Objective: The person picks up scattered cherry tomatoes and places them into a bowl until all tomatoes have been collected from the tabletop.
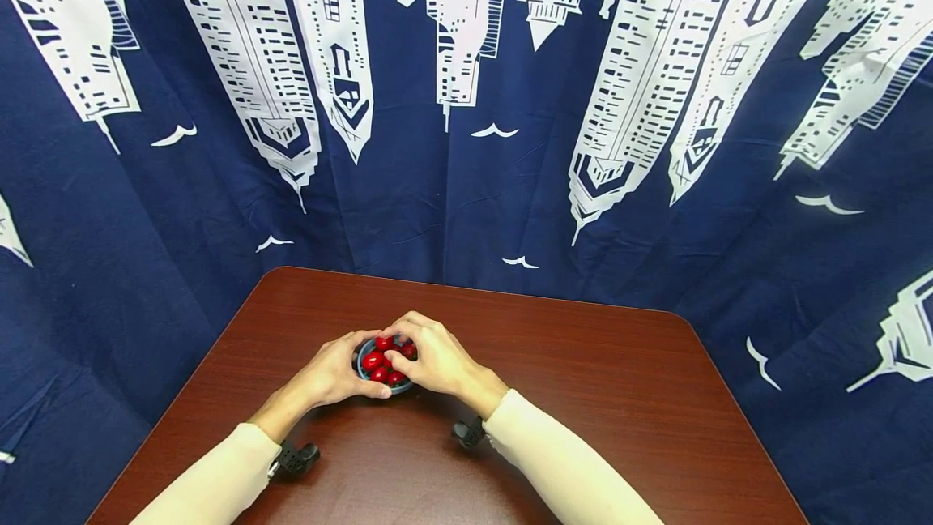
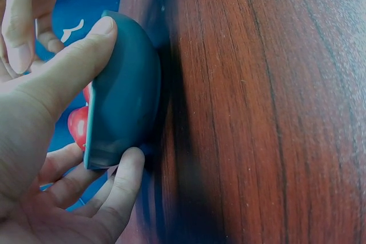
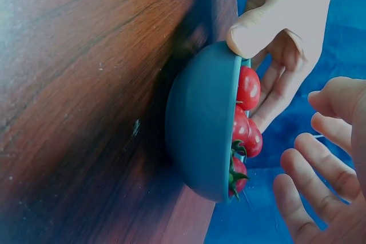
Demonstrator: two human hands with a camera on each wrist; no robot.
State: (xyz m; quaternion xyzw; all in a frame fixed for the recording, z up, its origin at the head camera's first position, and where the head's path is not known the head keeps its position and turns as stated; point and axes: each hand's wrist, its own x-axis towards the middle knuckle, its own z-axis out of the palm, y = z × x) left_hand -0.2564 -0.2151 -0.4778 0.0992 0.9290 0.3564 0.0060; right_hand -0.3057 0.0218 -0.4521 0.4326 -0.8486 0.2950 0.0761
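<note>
A blue bowl [image 3: 200, 124] stands on the table, filled with several red cherry tomatoes [image 1: 372, 360], some with green stems. My left hand [image 1: 334, 371] grips the bowl from its left side. In the left wrist view its thumb presses the near rim of the bowl [image 2: 130, 90], and the fingers curve round the far wall. Over the bowl's right part hovers my right hand [image 1: 443, 359]. The right wrist view shows that hand [image 3: 329, 170] with loosely bent, spread fingers, apart from the tomatoes [image 3: 249, 88] and with nothing between them.
The brown wooden table [image 1: 583, 395] extends to the right and toward me. Behind it hangs a dark blue curtain [image 1: 452, 209] printed with white buildings and birds. A black wrist camera [image 1: 297, 458] sits on the left wrist, another camera [image 1: 468, 433] on the right.
</note>
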